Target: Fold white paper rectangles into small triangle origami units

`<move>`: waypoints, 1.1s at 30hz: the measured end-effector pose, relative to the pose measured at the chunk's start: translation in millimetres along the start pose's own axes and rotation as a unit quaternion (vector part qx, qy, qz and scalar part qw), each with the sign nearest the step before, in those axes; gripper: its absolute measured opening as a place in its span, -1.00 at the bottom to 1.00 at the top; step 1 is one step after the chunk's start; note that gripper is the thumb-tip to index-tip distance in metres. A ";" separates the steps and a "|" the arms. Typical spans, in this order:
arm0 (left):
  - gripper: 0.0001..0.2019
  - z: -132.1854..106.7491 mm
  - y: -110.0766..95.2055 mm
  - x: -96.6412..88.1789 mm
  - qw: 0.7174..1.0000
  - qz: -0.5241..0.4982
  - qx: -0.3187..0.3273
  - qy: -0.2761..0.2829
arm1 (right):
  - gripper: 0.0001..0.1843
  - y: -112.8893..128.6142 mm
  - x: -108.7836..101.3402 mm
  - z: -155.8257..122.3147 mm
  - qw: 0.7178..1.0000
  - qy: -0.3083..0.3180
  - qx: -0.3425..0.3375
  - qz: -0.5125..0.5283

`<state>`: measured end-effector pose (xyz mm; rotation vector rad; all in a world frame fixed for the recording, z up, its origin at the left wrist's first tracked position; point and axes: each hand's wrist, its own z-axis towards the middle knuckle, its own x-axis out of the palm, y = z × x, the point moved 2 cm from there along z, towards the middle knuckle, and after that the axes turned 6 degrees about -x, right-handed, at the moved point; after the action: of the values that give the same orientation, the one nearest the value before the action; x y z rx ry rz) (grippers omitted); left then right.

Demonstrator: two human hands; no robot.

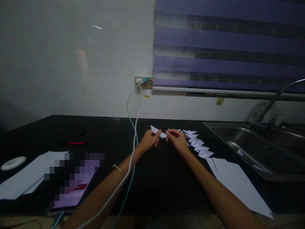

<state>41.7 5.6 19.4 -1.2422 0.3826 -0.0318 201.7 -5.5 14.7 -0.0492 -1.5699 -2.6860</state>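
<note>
Between my two hands is a small folded white paper boat (pixel 158 131), held above the black counter. My left hand (pixel 150 140) pinches its left part, thumb on the near face. At its right tip, my right hand (pixel 176 139) grips the paper between thumb and fingers. Just beyond and right of my right hand, a row of several finished-looking white paper boats (pixel 196 142) runs along the counter toward the sink. Part of that row is hidden behind my right hand.
White paper sheets (pixel 238 181) lie at right, beside a steel sink (pixel 238 143) with a faucet (pixel 271 101). At left are more sheets (pixel 30 175), a tablet-like screen (pixel 78 190), a red pen (pixel 75 143) and a white round object (pixel 13 163). Cables (pixel 136 127) hang from a socket across my left arm.
</note>
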 end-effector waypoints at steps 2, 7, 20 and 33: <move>-0.51 -1.0 -1.9 0.0 1.000 -0.001 -0.001 -0.004 | -0.67 0.3 0.1 -0.3 1.000 0.008 0.010 0.006; -0.51 -3.6 -2.7 2.9 0.999 0.007 0.033 0.024 | -0.65 4.2 6.7 -4.7 0.995 0.083 0.050 -0.002; -0.48 0.1 10.7 4.1 0.999 0.017 0.025 0.034 | -0.68 1.0 4.9 -5.1 0.990 0.128 0.059 0.008; -0.35 -3.7 6.9 6.7 0.998 0.016 -0.006 0.066 | -0.66 5.0 4.8 -5.7 0.984 0.165 0.070 -0.010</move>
<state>45.5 2.9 10.3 -1.2498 0.5172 -0.0844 197.1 -13.0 16.5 0.3955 -1.6462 -2.4270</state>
